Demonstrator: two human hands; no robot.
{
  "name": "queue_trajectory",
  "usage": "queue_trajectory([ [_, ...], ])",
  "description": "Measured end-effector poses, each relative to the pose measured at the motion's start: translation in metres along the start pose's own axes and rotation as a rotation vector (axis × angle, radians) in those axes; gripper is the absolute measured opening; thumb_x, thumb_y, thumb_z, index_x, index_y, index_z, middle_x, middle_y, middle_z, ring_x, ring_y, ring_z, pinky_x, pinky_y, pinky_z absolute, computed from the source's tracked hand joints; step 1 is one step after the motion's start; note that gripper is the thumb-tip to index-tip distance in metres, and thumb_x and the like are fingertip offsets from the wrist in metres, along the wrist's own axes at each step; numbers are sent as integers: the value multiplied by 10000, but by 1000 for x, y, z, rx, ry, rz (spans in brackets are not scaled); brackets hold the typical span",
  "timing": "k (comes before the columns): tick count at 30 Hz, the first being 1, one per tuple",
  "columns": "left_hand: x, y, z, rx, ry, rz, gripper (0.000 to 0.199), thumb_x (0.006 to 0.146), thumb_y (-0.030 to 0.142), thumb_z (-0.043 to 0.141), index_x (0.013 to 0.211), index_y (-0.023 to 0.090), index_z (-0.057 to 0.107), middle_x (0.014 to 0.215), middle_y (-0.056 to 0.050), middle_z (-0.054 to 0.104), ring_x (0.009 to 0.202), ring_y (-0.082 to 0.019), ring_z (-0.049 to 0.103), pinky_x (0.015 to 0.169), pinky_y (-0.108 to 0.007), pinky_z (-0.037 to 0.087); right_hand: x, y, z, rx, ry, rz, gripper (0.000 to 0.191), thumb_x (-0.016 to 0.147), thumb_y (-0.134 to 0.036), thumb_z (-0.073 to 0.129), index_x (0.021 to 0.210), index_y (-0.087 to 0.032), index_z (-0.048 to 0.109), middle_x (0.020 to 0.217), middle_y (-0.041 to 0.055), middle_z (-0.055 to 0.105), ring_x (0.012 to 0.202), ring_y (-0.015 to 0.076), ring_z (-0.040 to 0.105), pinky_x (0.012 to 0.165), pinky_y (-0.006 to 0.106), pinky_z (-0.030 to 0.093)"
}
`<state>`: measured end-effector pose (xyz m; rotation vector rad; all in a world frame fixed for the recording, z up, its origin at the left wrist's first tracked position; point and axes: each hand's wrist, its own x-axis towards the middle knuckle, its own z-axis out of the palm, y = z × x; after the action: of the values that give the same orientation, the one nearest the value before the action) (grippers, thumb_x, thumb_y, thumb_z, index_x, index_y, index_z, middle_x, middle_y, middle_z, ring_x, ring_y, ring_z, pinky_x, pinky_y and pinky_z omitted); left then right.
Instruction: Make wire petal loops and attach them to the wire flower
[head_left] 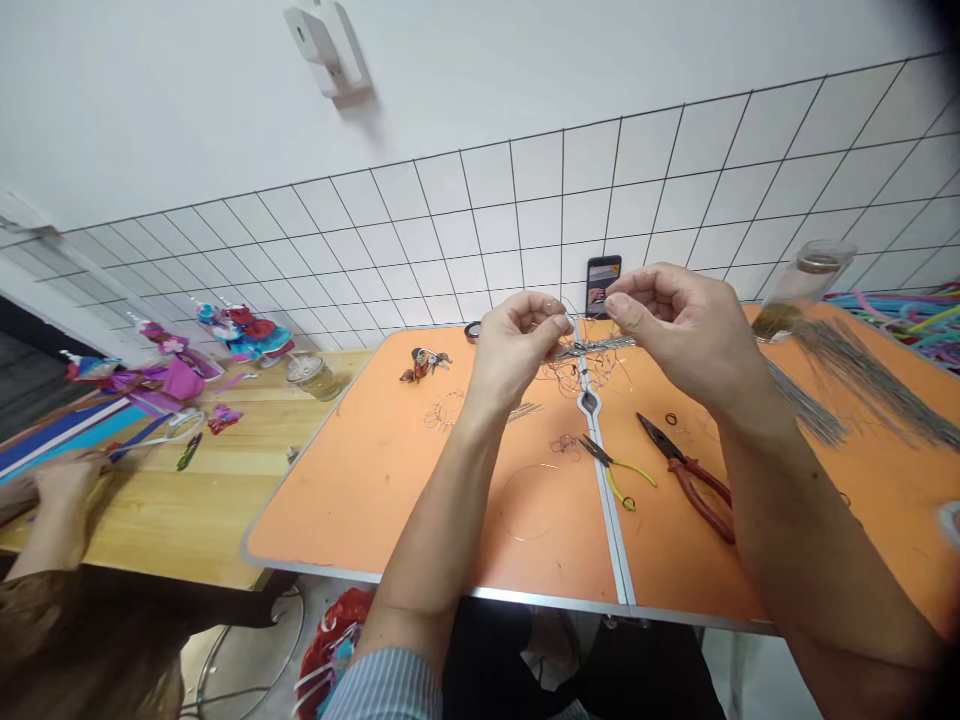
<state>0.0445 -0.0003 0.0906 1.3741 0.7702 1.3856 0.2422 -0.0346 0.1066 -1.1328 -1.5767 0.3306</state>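
Both hands are raised over the far middle of the orange table (pixel 375 480). My left hand (pixel 521 345) pinches a thin wire, its thumb and forefinger pressed together. To its right, my right hand (pixel 667 325) has its thumb close to its curled forefinger; a thin wire seems to run to its fingertips, too fine to follow. Below and between the hands lie tangled wire loops (pixel 570 378) and a small bunch of grey wires (pixel 604 345). Nearer me are yellow-handled pliers (pixel 619 470), red-handled pliers (pixel 690 478) and a large thin wire ring (pixel 504 505).
A phone (pixel 603 285) leans against the wall grid. Right: a glass jar (pixel 802 290), wire bundles (pixel 877 385), coloured strips (pixel 907 320). Left: keys (pixel 427 363), and a wooden table (pixel 225 490) with dolls (pixel 244 330), a glass (pixel 313 377) and another person's hand (pixel 67 480).
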Motion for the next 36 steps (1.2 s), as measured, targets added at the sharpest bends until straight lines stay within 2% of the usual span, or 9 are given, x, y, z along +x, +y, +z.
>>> queue_trajectory([
  [4,2,2,-2,-23,86,32,126,859,153,815,860,203,699,820,-3,758,619,-77,656,606,-223,550,-2,2,6,-24,103,-88,198,944,-284,806,1127,-209,798,1129,64,783,932,162,700,755,294,567],
  [9,4,2,-5,-63,133,68,158,868,175,835,847,203,680,845,-10,755,675,-96,712,670,-237,609,-6,1,12,-91,143,-240,85,973,-243,765,1033,-245,826,1183,84,723,1009,200,703,762,342,600],
  [12,6,0,-6,-96,149,93,176,867,200,854,858,201,679,873,-10,755,700,-100,729,704,-248,636,-7,7,15,-155,132,-316,110,984,-261,760,1039,-253,855,1297,110,701,1250,275,707,969,454,653],
  [15,7,-2,-6,-135,154,130,212,855,225,880,868,200,670,894,-9,755,713,-106,736,716,-259,646,-8,14,21,-239,122,-350,121,983,-279,772,1035,-233,872,1424,126,680,1397,316,669,1187,563,600],
  [18,8,-2,-6,-147,140,152,235,850,241,896,872,202,666,931,-17,771,727,-111,737,730,-271,657,-8,19,27,-288,114,-341,144,989,-298,782,1074,-223,870,1504,139,657,1457,342,638,1254,603,556],
  [21,7,-2,-5,-137,121,164,229,849,245,898,873,203,674,968,-23,785,742,-108,734,755,-277,667,-8,22,32,-284,106,-317,129,995,-314,780,1059,-231,855,1524,135,649,1478,351,622,1260,624,543],
  [26,4,-1,-4,-124,81,161,184,859,234,872,885,203,692,991,-32,803,766,-112,742,784,-283,672,-8,23,35,-187,74,-273,87,974,-262,751,972,-219,826,1502,118,661,1413,314,672,1222,585,584],
  [31,3,3,-5,-71,118,140,186,857,217,862,885,209,679,969,-16,777,767,-110,746,733,-245,625,-7,16,30,-107,45,-203,82,969,-273,752,950,-220,811,1487,103,690,1416,301,680,1230,572,586],
  [36,3,5,-4,-81,159,131,208,848,230,867,884,213,663,924,-6,736,741,-113,740,686,-239,602,-7,11,25,-70,53,-177,86,955,-274,747,959,-226,818,1482,94,701,1418,289,681,1107,506,650],
])
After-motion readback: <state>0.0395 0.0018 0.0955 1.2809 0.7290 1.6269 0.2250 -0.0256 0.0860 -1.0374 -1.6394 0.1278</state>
